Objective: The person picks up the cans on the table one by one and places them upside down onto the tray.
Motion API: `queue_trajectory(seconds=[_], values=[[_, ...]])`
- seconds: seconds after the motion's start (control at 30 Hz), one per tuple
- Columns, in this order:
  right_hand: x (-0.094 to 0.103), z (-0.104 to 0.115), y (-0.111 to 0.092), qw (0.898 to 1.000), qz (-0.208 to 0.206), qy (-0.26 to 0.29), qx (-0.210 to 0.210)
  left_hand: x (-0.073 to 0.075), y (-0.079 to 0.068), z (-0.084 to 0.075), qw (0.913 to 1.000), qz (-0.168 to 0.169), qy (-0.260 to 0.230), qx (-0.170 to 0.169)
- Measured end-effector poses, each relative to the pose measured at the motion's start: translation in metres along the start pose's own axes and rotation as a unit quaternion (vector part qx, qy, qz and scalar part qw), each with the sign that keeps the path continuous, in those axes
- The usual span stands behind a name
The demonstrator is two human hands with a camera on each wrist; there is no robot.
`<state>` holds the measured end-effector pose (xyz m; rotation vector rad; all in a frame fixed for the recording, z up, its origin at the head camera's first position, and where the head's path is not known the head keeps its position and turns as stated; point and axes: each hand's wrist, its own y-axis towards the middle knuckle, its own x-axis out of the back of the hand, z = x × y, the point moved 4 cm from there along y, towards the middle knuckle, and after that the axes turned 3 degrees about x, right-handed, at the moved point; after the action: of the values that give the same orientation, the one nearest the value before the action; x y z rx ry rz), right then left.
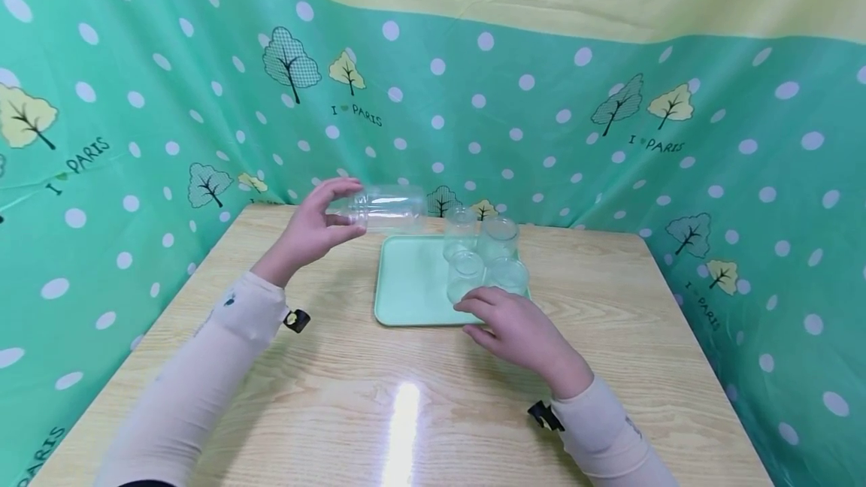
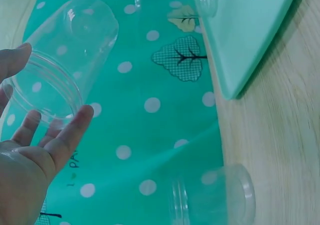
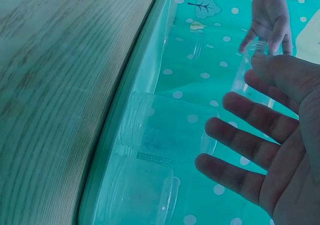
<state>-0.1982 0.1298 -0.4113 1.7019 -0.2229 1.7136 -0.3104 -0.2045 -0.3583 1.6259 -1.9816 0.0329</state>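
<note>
My left hand (image 1: 314,224) grips a clear plastic jar (image 1: 395,209) round its threaded mouth. The jar lies sideways in the air, its base toward the right, above the far left of the tray. In the left wrist view, the thumb and fingers curl about the rim of this jar (image 2: 75,55). My right hand (image 1: 517,329) hovers at the near right of the green tray (image 1: 413,291), fingers spread and relaxed. Between its fingers, in the right wrist view, nothing is held. Several clear jars (image 1: 465,273) stand close together on the tray's right half, just beyond the right fingertips.
Another clear jar (image 2: 240,195) stands on the wooden table (image 1: 325,397), left of the tray. A green dotted cloth (image 1: 555,141) with tree prints hangs behind and along both sides. Each wrist bears a small black camera mount (image 1: 296,320).
</note>
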Motion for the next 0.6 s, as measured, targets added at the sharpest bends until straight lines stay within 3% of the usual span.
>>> queue_trajectory(seconds=[0.6], values=[[0.003,-0.003,-0.002,1.0,-0.012,-0.003,-0.009,-0.011,-0.022,-0.007,0.9966,0.001,-0.073,-0.039]])
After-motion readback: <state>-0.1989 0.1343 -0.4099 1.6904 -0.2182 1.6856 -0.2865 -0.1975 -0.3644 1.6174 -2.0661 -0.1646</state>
